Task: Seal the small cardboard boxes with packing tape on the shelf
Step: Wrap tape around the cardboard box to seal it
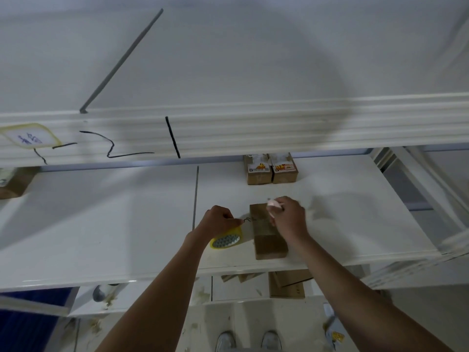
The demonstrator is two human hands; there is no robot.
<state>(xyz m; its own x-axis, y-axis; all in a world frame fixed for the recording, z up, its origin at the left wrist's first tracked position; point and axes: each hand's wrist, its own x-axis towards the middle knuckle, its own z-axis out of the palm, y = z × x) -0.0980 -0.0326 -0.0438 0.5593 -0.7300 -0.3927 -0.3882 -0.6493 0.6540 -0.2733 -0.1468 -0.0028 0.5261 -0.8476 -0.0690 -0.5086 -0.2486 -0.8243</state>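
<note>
A small brown cardboard box [266,235] lies on the white shelf [114,224], near its front edge. My right hand [288,217] is over the box's right side and grips a small pinkish-white object [273,205], which may be a cutter. My left hand [220,221] is curled on top of a yellow roll of packing tape [227,240] just left of the box; a clear strip of tape seems to run from the roll toward the box. Two more small boxes [270,171] with printed labels stand side by side at the back of the shelf.
An upper shelf edge [228,128] with black marker lines and a label overhangs the work area. Another brown box [12,182] sits at the far left. Flat cardboard pieces [286,284] lie on the lower shelf. A white upright frame [431,199] stands at the right.
</note>
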